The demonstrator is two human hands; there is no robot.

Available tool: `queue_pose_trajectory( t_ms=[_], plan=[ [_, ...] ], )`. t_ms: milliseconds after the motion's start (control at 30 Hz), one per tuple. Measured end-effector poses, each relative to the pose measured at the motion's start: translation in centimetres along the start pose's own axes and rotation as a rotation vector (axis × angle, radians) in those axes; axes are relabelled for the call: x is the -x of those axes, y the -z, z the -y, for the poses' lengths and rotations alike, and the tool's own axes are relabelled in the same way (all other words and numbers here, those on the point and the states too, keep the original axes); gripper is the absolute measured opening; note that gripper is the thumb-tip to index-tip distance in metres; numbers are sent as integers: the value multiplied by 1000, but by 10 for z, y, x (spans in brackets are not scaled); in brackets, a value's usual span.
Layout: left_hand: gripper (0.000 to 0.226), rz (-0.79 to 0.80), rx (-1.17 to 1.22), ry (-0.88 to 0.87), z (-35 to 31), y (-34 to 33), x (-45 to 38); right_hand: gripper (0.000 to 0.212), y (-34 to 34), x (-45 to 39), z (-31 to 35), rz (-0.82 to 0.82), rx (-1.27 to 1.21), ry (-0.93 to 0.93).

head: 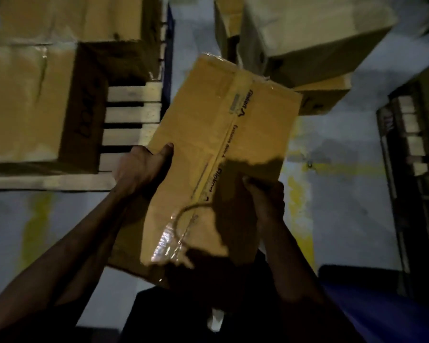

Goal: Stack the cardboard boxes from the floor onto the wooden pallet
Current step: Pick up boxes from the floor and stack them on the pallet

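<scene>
Head view: both hands grip a tan, tape-sealed cardboard box [216, 149].

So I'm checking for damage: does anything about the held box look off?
The held box has crinkled, loose clear tape near its close end, over a ring-shaped mark. Both hands, left hand and right hand, grip its sides. No tear is visible.

Floor [337, 201]: pale grey, dim light, worn yellow marks.
Pallet [131, 112]: wooden, slatted, lying on floor at left; near slats bare.
On pallet: two boxes, near box [27, 102] and far box [67, 18], touching.
On floor, top right: box pile [315, 33].
Right edge: second pallet [406, 137] on floor.
</scene>
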State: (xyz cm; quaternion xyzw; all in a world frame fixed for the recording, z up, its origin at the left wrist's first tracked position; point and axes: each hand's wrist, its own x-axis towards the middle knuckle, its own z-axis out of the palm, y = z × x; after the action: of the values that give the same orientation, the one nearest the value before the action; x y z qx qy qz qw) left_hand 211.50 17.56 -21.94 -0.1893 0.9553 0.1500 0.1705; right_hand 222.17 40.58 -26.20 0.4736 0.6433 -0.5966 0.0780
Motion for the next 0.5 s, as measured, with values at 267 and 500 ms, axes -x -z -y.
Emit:
queue_pose_trajectory(
  t_ms=[267, 500],
  plan=[
    [86, -215, 248, 145, 102, 131, 117, 76, -26, 137, 72, 69, 158, 265],
    [82, -327, 331, 216, 149, 201, 164, 77, -60, 213, 118, 179, 284, 430]
  ],
)
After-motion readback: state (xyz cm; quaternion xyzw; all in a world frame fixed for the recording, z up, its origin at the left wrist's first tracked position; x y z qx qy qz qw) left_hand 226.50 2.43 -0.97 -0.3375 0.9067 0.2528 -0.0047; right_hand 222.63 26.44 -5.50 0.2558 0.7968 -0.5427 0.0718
